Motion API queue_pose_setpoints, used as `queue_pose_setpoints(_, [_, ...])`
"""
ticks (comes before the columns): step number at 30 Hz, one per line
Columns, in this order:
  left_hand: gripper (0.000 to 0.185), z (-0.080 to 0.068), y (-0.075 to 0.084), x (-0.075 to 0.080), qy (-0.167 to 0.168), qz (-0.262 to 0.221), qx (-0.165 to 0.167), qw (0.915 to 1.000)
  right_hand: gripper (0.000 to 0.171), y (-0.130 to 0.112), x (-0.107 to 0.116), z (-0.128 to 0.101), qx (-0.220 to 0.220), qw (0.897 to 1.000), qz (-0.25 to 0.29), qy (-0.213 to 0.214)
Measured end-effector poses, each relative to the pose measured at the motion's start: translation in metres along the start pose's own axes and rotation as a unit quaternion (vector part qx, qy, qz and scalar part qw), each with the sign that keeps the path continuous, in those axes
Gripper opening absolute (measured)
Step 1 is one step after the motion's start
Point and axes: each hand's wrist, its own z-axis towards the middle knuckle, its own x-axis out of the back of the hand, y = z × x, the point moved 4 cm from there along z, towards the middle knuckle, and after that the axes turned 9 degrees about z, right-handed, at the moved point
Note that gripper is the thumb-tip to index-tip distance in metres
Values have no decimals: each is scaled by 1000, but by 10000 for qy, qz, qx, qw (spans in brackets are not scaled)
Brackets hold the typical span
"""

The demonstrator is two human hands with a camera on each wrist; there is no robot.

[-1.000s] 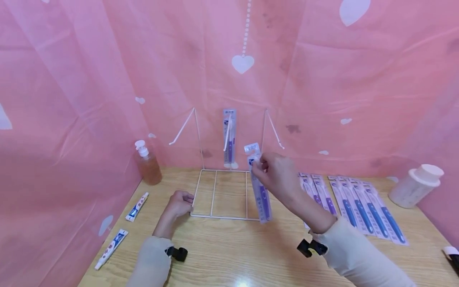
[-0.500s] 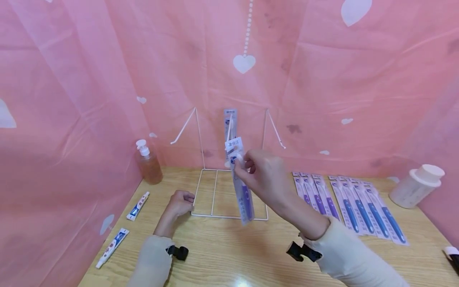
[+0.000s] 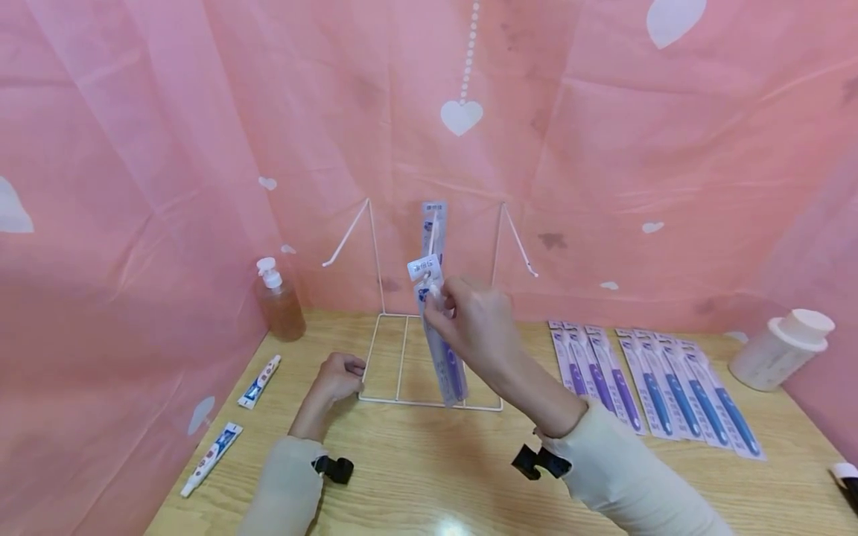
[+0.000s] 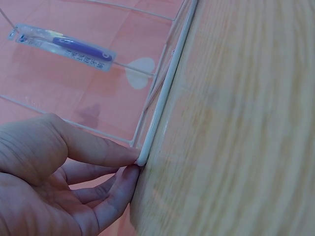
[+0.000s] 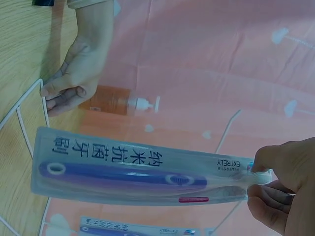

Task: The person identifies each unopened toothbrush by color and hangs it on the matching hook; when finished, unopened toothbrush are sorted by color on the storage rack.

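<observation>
My right hand (image 3: 479,316) pinches the upper end of a packaged purple toothbrush (image 3: 434,350), held tilted in front of the middle hook of a white wire rack (image 3: 392,403). The card's top hole is close to the hook's tip; I cannot tell whether the hook passes through it. Behind, another packaged purple toothbrush (image 3: 434,210) hangs on that hook. My left hand (image 3: 338,378) holds the rack's base at its front left corner. In the left wrist view, thumb and finger pinch the end of the base wire (image 4: 160,110).
Packaged purple toothbrushes (image 3: 596,372) and several blue ones (image 3: 690,394) lie in a row at right. A white bottle (image 3: 777,350) stands beyond them. At left are a pump bottle (image 3: 281,309) and two toothpaste tubes (image 3: 259,382) (image 3: 211,460). A pink curtain (image 3: 201,149) backs the table.
My right hand has carried the packaged toothbrush leftward from the rack's right side to the tip of the middle hook. The left hand has stayed at the rack's corner.
</observation>
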Motion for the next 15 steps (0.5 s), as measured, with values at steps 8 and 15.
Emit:
queue_pose_setpoints(8, [39,-3,1,-4,-68,-78,-39,9999,15,16,-8,1,-429,9990,100,-29])
queue_pose_setpoints(15, [40,-2,2,-2,-14,-62,3,10000,14,31,-19,10,-1074,9933,416,62])
